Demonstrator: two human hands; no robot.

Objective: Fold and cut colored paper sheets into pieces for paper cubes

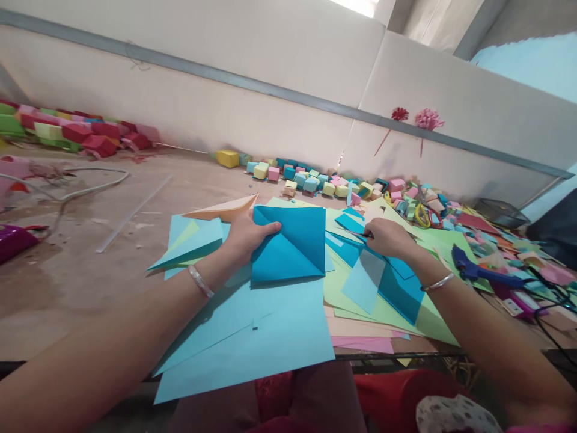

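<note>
My left hand (247,236) grips the left edge of a folded dark blue paper square (291,243), thumb on top, holding it above a pile of sheets. My right hand (386,236) is closed in a pinch over the paper pile to the right, on something thin and dark that I cannot make out. Under both hands lie large light blue sheets (252,337), pale green sheets (383,310) and dark blue cut pieces (401,291). Both wrists wear silver bangles.
A blue glue gun (480,272) lies right of my right hand among cables and scraps. Several small coloured paper cubes (311,180) line the back wall. Scissors with yellow and red handles (426,216) lie behind. A white cable (85,183) crosses the brown table at left.
</note>
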